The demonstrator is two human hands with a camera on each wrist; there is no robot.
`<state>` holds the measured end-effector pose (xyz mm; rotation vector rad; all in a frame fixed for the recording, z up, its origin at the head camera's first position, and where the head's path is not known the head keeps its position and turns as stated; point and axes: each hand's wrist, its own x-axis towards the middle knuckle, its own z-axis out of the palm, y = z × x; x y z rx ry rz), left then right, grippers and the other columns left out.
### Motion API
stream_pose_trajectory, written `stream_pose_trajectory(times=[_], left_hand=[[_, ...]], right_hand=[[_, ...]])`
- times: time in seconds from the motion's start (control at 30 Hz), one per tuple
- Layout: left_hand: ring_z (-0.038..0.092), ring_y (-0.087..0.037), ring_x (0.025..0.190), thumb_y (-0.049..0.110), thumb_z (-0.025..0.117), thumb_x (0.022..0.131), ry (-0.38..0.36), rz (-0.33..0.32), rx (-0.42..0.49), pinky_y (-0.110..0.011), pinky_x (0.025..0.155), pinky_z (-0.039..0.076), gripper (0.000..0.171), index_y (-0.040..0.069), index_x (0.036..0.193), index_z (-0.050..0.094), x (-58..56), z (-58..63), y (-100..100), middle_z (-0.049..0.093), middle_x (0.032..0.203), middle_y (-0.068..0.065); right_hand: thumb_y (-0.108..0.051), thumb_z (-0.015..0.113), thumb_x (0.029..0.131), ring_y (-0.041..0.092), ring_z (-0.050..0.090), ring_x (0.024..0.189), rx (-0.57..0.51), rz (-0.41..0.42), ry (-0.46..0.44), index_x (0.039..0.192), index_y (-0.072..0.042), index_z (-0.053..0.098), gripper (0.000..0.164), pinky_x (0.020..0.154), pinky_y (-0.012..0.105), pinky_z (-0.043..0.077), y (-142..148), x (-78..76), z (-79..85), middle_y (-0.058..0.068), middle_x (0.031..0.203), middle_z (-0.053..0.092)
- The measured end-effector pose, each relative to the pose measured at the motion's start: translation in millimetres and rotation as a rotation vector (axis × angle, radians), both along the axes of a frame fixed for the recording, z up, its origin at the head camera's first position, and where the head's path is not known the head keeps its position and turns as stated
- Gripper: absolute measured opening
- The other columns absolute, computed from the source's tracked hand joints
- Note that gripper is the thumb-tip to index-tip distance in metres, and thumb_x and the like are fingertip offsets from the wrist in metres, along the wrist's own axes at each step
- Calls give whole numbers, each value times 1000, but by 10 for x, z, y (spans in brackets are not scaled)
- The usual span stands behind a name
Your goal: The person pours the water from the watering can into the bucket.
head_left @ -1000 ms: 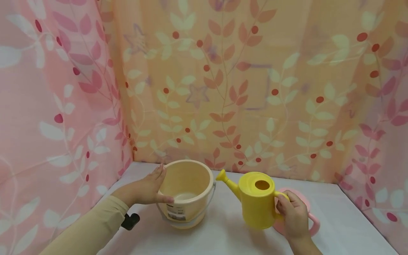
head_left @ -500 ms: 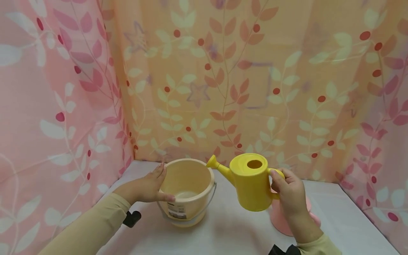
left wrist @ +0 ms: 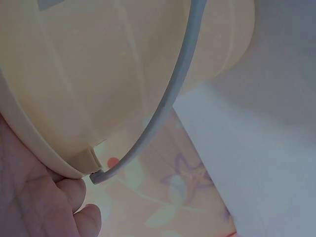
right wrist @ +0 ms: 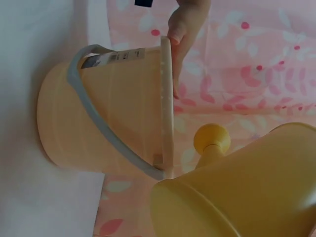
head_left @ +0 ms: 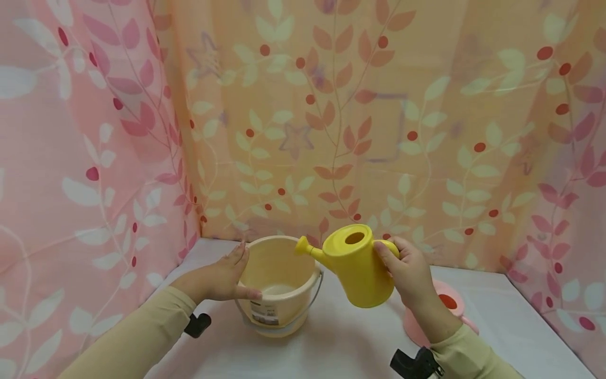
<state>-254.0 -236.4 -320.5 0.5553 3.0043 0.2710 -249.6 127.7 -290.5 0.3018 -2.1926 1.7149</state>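
Note:
A cream bucket (head_left: 279,266) stands upright on the table, its grey handle (right wrist: 101,123) hanging down one side. My left hand (head_left: 213,278) rests on the bucket's left rim with fingers spread and thumb along the near edge. My right hand (head_left: 411,273) grips the handle of a yellow watering can (head_left: 354,271), held off the table. The can tilts left, its spout (head_left: 307,248) over the bucket's right rim. Seen from the right wrist, the spout's round head (right wrist: 211,139) sits just beyond the bucket's mouth. No water is visible.
A pink watering can (head_left: 415,327), partly hidden by my right forearm, stands on the white table (head_left: 506,326) at the right. Patterned cloth (head_left: 379,131) walls the table at the back and both sides.
My right hand has raised the yellow watering can, moved it left to the bucket and tipped it spout-side down. My left hand keeps its place on the rim.

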Motion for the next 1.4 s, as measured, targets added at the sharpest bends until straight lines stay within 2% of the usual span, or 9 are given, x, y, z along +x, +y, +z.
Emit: stream_pose_trajectory(times=[0.13, 0.3, 0.7, 1.1, 1.4], left_hand=[[3, -36, 138, 76, 52, 69, -3, 8, 3, -53, 107, 16, 120, -9, 143, 8, 7, -9, -13, -6, 150, -21], [3, -36, 138, 74, 54, 69, -7, 10, 16, -54, 107, 14, 120, -9, 142, 8, 22, -2, -37, -4, 150, -22], [2, -35, 138, 75, 52, 69, -3, 5, 4, -53, 108, 14, 120, -8, 143, 8, -17, -33, -31, -2, 150, -23], [2, -35, 138, 74, 54, 68, -12, -1, 22, -53, 108, 14, 120, -7, 143, 7, -25, -23, -6, -4, 151, -20], [1, -34, 138, 75, 53, 68, -3, -7, 17, -53, 108, 14, 121, -8, 143, 8, -37, -40, -22, -3, 151, -22]], right_hand=[[-34, 63, 86, 19, 48, 67, 70, 20, 33, 81, 1, 55, 36, 56, 27, 45, -46, -47, 31, 7, 70, 45], [-39, 62, 85, 21, 50, 65, 128, -1, 47, 81, -2, 58, 38, 55, 28, 47, -91, -73, 61, 9, 69, 48], [-38, 64, 84, 20, 53, 66, 179, -7, 54, 84, -3, 58, 36, 57, 28, 49, -87, -109, 110, 9, 73, 52], [-37, 67, 83, 21, 51, 62, 244, -2, 84, 80, -4, 56, 35, 52, 28, 47, -89, -125, 147, 8, 69, 50], [-33, 67, 83, 23, 50, 57, 245, 8, 87, 73, -4, 49, 35, 50, 29, 46, -164, -111, 194, 9, 65, 46]])
